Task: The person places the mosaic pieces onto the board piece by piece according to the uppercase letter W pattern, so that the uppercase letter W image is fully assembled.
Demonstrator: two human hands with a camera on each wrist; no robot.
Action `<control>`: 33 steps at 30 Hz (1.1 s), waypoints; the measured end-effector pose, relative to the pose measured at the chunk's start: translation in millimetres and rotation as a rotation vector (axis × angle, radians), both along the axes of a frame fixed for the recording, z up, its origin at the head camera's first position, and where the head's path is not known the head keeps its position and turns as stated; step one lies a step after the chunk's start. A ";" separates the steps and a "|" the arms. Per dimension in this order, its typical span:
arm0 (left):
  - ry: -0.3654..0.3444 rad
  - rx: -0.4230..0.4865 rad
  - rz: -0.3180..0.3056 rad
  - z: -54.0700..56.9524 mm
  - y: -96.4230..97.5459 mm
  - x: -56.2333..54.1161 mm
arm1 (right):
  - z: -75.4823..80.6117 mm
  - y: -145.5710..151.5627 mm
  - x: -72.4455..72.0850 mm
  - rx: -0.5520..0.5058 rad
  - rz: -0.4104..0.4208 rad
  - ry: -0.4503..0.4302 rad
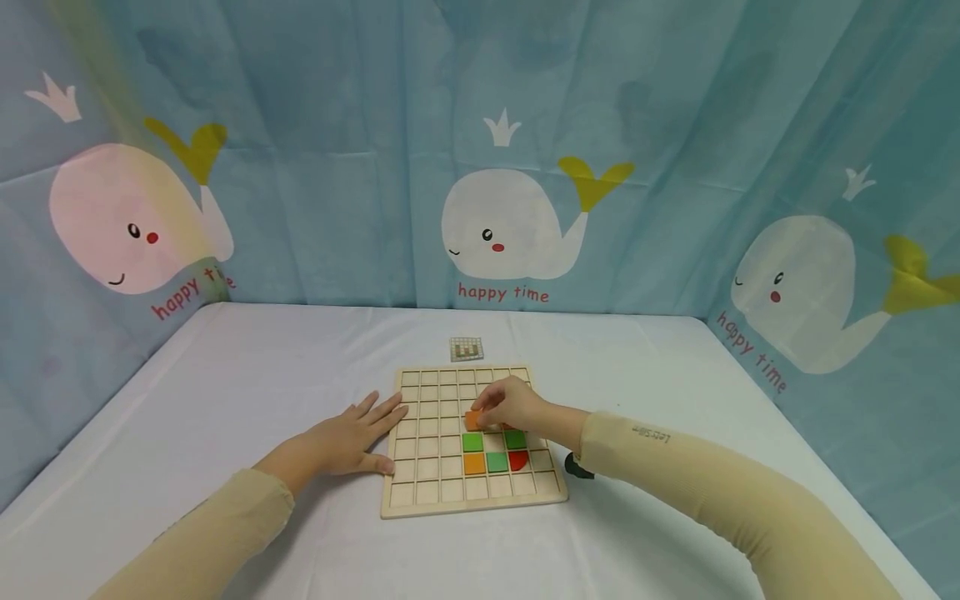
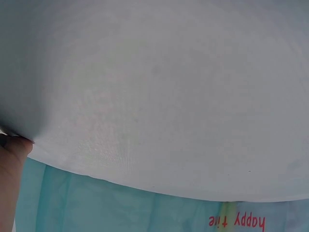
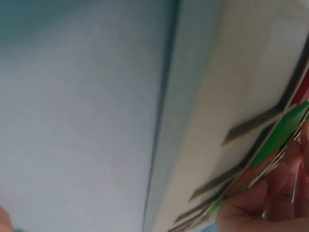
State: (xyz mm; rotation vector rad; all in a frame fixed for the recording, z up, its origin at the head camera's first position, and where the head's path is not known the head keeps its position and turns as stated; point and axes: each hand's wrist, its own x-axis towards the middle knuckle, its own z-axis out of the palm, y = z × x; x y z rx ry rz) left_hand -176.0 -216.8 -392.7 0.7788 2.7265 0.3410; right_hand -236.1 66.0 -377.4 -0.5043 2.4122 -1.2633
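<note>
A square wooden grid board [image 1: 427, 495] lies on the white table. My left hand [image 1: 348, 437] rests at the board's left edge with its fingers spread; part of it shows at the left of the left wrist view. Over the board's middle, my right hand [image 1: 513, 407] pinches an orange tile [image 1: 472, 421] at one cell. Below that tile sit a green tile [image 1: 472, 442] and an orange-yellow tile [image 1: 474, 463]. Further right are another green tile [image 1: 514, 439], a teal-green tile [image 1: 497, 462] and a red rounded piece [image 1: 518, 460]. My right hand partly hides an orange-red piece behind it.
A small patterned card [image 1: 467, 349] lies beyond the board's far edge. Beside the board, a dark object [image 1: 577, 467] is partly covered by my right sleeve [image 1: 675, 467]. A blue curtain [image 1: 337, 208] with whale prints hangs behind the white table [image 1: 315, 333].
</note>
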 end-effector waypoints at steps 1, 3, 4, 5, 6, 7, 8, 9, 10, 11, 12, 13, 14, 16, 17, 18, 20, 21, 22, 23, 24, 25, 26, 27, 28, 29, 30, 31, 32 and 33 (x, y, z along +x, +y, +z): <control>0.001 0.000 -0.001 -0.1 0.2 -0.5 | 0.5 -0.7 0.6 0.003 0.003 0.001; 0.003 -0.004 -0.005 -0.4 0.7 -1.4 | 0.8 -2.0 1.2 0.014 0.005 0.002; 0.004 -0.007 -0.006 -0.4 1.1 -1.8 | 0.9 -2.6 1.5 0.021 0.003 -0.001; 0.004 -0.010 -0.007 -0.4 1.4 -2.1 | 0.7 -3.0 1.6 0.028 0.001 -0.005; 0.005 -0.014 -0.008 -0.4 1.7 -2.4 | 0.8 -3.3 1.8 0.036 -0.003 -0.010; 0.006 -0.015 -0.010 -0.3 2.0 -2.5 | 0.8 -3.6 1.8 0.043 -0.004 -0.010; 0.005 -0.014 -0.009 -0.2 2.3 -2.5 | 1.0 -3.9 1.7 0.050 -0.005 -0.005; 0.005 -0.015 -0.008 -0.1 2.4 -2.5 | 1.1 -4.3 1.7 0.057 -0.005 0.001; 0.004 -0.013 -0.008 0.3 2.5 -2.2 | 1.4 -4.6 1.6 0.063 -0.005 0.007; 0.005 -0.010 -0.008 0.5 2.6 -2.0 | 1.6 -4.9 1.5 0.070 -0.005 0.014; 0.006 -0.007 -0.010 0.7 2.6 -1.7 | 2.0 -5.1 1.4 0.075 -0.008 0.016; 0.007 -0.005 -0.011 0.9 2.7 -1.4 | 2.1 -5.3 1.3 0.080 -0.011 0.015; 0.009 -0.007 -0.011 0.8 2.7 -1.2 | 2.3 -5.5 1.2 0.083 -0.015 0.012; 0.013 -0.005 -0.015 0.9 2.8 -0.7 | 2.5 -5.7 1.1 0.088 -0.025 0.003; 0.014 -0.004 -0.016 0.9 2.7 -0.6 | 2.7 -5.9 1.2 0.090 -0.028 -0.001; 0.015 -0.006 -0.018 0.7 2.6 -0.6 | 2.7 -5.8 1.1 0.090 -0.029 -0.007; 0.015 -0.004 -0.018 0.2 2.4 -0.6 | 2.7 -5.7 0.7 0.086 -0.028 -0.010; 0.014 -0.002 -0.018 -0.2 2.2 -0.7 | 2.7 -5.4 0.2 0.085 -0.027 -0.009; 0.015 -0.003 -0.018 -0.6 2.1 -0.8 | 2.9 -4.8 -0.1 0.084 -0.025 -0.001; 0.015 -0.004 -0.017 -1.1 1.9 -0.9 | 3.1 -4.0 -0.9 0.083 -0.028 0.001; 0.015 -0.005 -0.017 -1.6 1.9 -1.0 | 3.6 -3.0 -1.7 0.079 -0.032 0.004; 0.015 -0.004 -0.016 -2.1 1.8 -1.2 | 4.2 -1.7 -2.6 0.076 -0.038 0.008; 0.015 -0.005 -0.016 -2.4 1.7 -1.2 | 4.8 -0.2 -3.7 0.076 -0.046 0.011; 0.013 -0.006 -0.014 -2.6 1.6 -1.2 | 5.3 1.6 -5.0 0.075 -0.053 0.014; 0.011 -0.005 -0.012 -2.6 1.5 -1.2 | 6.0 3.7 -6.0 0.072 -0.058 0.018; 0.010 -0.006 -0.009 -2.4 1.4 -1.0 | 7.0 6.1 -7.0 0.068 -0.070 0.017; 0.009 -0.007 -0.007 -2.1 1.2 -0.8 | 8.1 9.0 -7.9 0.066 -0.077 0.018; 0.009 -0.008 -0.005 -1.4 1.0 -0.5 | 9.5 12.2 -8.5 0.067 -0.087 0.017; 0.008 -0.007 -0.002 -0.6 0.9 0.0 | 11.0 15.8 -9.0 0.063 -0.095 0.011; 0.007 -0.006 -0.001 0.2 0.8 0.5 | 13.1 19.9 -8.9 0.054 -0.098 0.005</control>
